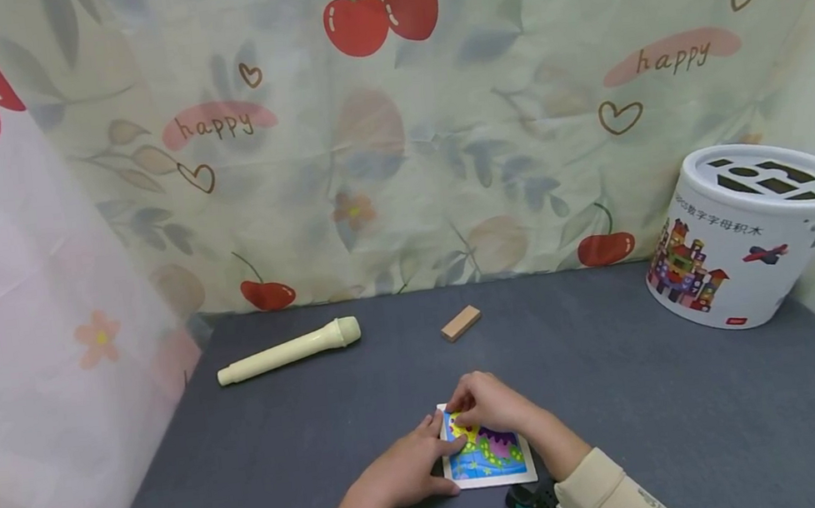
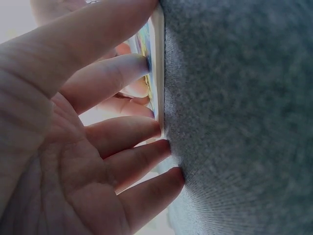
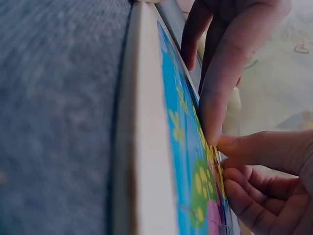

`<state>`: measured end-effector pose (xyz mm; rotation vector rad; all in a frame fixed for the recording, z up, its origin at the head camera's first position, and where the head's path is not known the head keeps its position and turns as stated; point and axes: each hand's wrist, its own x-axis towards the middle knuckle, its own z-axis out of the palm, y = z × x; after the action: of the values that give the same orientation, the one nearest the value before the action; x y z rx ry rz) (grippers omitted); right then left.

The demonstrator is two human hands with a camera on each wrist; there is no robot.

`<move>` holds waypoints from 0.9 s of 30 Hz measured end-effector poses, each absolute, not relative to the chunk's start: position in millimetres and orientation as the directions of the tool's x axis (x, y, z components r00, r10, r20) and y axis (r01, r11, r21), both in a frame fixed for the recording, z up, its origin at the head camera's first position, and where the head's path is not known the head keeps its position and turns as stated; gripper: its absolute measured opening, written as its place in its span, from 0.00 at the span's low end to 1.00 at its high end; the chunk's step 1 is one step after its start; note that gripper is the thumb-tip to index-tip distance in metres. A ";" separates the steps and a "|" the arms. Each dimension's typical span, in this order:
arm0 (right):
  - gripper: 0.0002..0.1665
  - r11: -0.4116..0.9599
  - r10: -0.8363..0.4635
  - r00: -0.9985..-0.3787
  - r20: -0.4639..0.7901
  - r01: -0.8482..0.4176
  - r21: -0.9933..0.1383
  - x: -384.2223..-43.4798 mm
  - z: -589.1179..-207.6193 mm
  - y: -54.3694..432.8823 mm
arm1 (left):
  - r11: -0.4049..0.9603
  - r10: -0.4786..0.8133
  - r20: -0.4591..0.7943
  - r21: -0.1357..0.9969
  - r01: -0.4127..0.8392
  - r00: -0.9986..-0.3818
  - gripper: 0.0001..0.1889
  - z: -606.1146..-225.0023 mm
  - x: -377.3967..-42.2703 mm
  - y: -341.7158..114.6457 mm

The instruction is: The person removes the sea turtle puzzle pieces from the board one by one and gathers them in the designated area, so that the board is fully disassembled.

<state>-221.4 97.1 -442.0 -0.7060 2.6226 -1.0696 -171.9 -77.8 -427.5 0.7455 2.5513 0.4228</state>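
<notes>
A small jigsaw puzzle [image 1: 491,471] in a pale frame lies flat on the table, its colourful cartoon animal on a blue ground. My left hand [image 1: 412,465] rests along its left side with the fingers spread. In the left wrist view, the index fingertip [image 2: 142,63] touches the picture, while the other fingertips reach the frame's edge and the table. Over the puzzle's upper left, my right hand [image 1: 496,403] bends its fingers down, thumb and fingertips [image 3: 230,147] at the picture close to the left index. I cannot tell whether a piece is pinched there; the fingers cover that spot.
A cream toy microphone [image 1: 286,353] lies at the back left. Behind the puzzle is a small wooden block [image 1: 461,323]. A white bucket [image 1: 742,249] with a shape-hole lid stands at the back right. Near the right wrist sits a black and green object [image 1: 524,507]. Printed curtains surround the dark table.
</notes>
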 end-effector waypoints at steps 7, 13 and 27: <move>0.03 0.644 -0.457 -0.889 -0.021 -0.315 -0.697 -220.0 -442.6 88.8 | 0.801 0.574 -0.320 0.411 0.435 -0.754 0.30 -427.7 -171.8 -79.0; 0.02 0.667 -0.411 -0.911 -0.043 -0.268 -0.695 -220.3 -441.2 84.8 | 0.798 0.578 -0.309 0.407 0.444 -0.755 0.30 -427.2 -172.1 -78.5; 0.05 0.667 -0.378 -0.921 -0.096 -0.199 -0.718 -223.1 -439.6 87.6 | 0.814 0.555 -0.330 0.404 0.418 -0.763 0.30 -425.8 -171.8 -76.8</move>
<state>-223.1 87.6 -439.6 -0.4662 2.6460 -1.0979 -171.8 -76.8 -425.8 0.7256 2.5582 0.4280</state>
